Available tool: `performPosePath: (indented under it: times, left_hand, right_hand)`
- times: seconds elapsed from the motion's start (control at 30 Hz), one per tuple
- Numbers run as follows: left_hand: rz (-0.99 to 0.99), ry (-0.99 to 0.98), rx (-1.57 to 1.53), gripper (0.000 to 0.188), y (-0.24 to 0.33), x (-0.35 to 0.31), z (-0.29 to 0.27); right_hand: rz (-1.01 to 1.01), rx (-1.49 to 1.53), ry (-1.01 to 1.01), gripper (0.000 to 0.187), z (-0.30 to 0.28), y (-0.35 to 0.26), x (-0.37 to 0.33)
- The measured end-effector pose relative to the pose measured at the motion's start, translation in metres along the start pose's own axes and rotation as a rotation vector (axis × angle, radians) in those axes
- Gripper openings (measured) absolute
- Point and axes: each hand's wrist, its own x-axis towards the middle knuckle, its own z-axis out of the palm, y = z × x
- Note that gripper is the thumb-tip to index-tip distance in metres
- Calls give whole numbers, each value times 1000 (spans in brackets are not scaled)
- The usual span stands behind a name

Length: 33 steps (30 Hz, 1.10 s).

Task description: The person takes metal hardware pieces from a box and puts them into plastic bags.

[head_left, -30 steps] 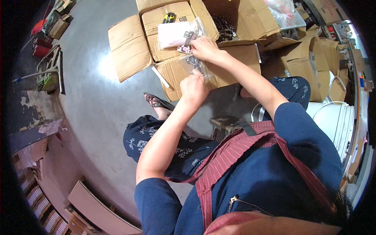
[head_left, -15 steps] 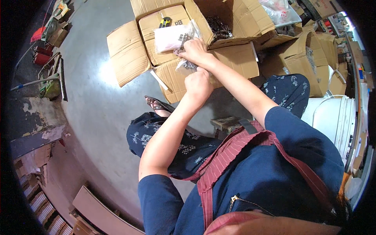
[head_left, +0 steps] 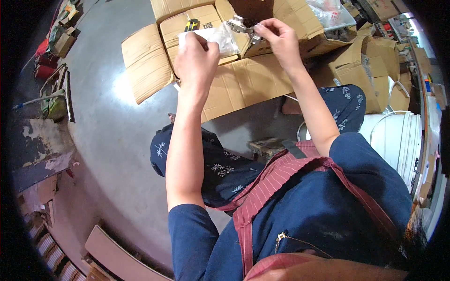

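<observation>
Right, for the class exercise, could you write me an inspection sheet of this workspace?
Surface: cardboard box with its flaps folded outward.
Job's things: a metal fitting at the right hand; a white plastic bag pack lying on the box.
Clutter: a yellow-and-black tool on the box, just beyond the left hand.
Grippers: the right hand's fingers pinch the metal fitting; the left hand is at the bag pack, its grip hidden from view.
Cables: nothing seen that is clearly a cable.
Surroundings: grey floor; a white bucket on the person's right; another open carton beyond it.
</observation>
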Motion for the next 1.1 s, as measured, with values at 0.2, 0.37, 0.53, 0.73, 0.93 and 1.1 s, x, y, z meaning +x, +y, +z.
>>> performPosePath:
  times: [0.2,0.37,0.53,0.73,0.93,1.1]
  left_hand:
    - [89,-167,153,19,7,-27,27]
    - [104,-360,237,20,-6,-73,40]
    - [84,-413,194,20,-18,-100,39]
    - [170,-326,180,19,-19,-111,41]
    - [215,-324,252,16,-21,-112,43]
    - [192,-340,283,13,-26,-114,40]
  right_hand:
    - [582,461,-118,13,-44,3,-41]
    - [776,434,-251,16,-52,33,-80]
    - [780,359,-347,14,-49,46,-94]
    - [740,373,-366,17,-38,61,-100]
    - [771,458,-263,16,-19,74,-111]
    - [846,508,-129,16,-15,80,-109]
